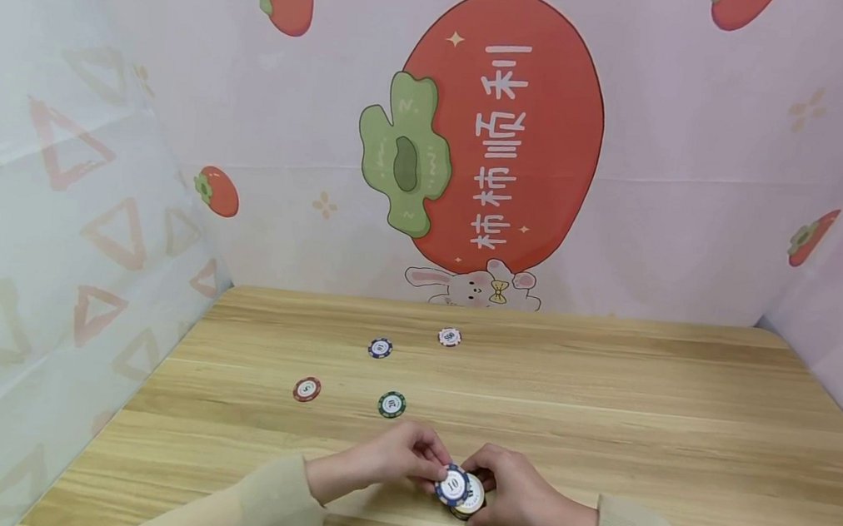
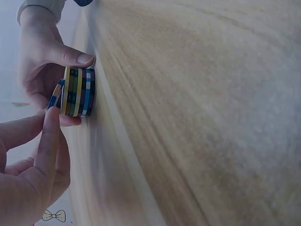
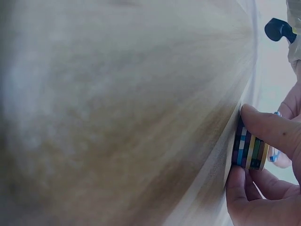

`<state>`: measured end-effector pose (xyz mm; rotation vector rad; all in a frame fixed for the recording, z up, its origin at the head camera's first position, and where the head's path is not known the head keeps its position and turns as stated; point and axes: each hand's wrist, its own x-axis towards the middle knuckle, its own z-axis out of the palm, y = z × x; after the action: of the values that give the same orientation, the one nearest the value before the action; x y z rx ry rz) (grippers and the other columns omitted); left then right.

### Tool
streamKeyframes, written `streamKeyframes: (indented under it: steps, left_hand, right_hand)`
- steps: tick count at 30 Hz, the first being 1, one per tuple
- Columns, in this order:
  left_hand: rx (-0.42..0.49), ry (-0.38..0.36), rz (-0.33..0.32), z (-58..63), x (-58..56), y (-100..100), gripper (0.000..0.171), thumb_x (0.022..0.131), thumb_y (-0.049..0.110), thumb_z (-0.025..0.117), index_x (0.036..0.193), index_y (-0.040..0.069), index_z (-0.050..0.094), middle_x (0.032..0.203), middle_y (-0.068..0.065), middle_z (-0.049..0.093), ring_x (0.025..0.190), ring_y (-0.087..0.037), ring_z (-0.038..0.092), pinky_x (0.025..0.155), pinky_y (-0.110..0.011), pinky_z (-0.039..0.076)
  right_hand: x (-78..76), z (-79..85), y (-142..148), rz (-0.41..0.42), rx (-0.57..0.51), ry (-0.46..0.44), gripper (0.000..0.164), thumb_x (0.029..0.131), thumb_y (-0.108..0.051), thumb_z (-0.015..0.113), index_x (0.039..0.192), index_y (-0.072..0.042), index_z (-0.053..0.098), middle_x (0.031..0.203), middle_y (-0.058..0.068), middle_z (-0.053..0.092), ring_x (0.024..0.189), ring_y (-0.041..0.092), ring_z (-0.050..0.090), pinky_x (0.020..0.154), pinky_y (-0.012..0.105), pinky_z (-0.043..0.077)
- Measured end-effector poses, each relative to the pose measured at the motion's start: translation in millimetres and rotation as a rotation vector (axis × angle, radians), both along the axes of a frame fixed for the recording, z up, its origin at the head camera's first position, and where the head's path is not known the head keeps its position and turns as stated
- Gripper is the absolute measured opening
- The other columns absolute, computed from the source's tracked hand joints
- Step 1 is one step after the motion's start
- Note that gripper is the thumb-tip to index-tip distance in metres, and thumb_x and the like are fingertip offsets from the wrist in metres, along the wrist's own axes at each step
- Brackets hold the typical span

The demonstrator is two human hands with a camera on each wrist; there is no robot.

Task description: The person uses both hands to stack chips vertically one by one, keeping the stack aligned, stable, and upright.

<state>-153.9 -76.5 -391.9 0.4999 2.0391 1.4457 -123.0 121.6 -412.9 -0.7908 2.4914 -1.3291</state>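
Note:
In the head view my left hand (image 1: 405,455) pinches a blue poker chip (image 1: 454,485) marked 10 between thumb and fingers. The chip is tilted and overlaps the top of a stack of poker chips (image 1: 475,497). My right hand (image 1: 518,490) grips that stack from the right side, thumb near and fingers behind. In the left wrist view the stack (image 2: 79,92) shows yellow, green, purple and blue edges, with the blue chip (image 2: 55,94) leaning at its top face. The right wrist view shows the stack (image 3: 250,147) standing on the table between the right thumb and fingers.
Loose chips lie apart on the wooden table (image 1: 605,396): a red chip (image 1: 307,389), a green chip (image 1: 391,404) marked 20, a blue chip (image 1: 380,348) marked 10 and a pale chip (image 1: 449,336). A printed cloth wall (image 1: 657,233) rises behind the table's far edge.

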Motion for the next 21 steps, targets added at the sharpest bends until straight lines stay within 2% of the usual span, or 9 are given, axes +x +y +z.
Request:
streamKeyframes:
  steps: [10,21]
  left_hand:
    - [-0.032,0.064,0.031,-4.6,3.1,8,0.009,0.076,-0.007,0.066,0.083,-0.009,0.062,0.07,-0.006,0.061,0.059,-0.01,0.058,0.058,-0.027,0.053]
    - [-0.1,0.196,0.021,-4.5,5.9,15,0.007,0.074,-0.004,0.069,0.078,-0.004,0.063,0.066,-0.004,0.062,0.057,-0.006,0.056,0.052,-0.018,0.048]
  right_hand:
    - [0.5,-1.3,0,0.004,-0.023,-0.007,0.044,0.053,-0.001,0.083,0.091,-0.005,0.062,0.088,-0.003,0.056,0.077,0.002,0.056,0.068,0.02,0.049]
    - [0.4,-2.8,2,0.002,0.001,0.049,0.046,0.054,-0.005,0.084,0.094,-0.005,0.062,0.09,-0.005,0.057,0.08,0.003,0.057,0.07,0.02,0.049]
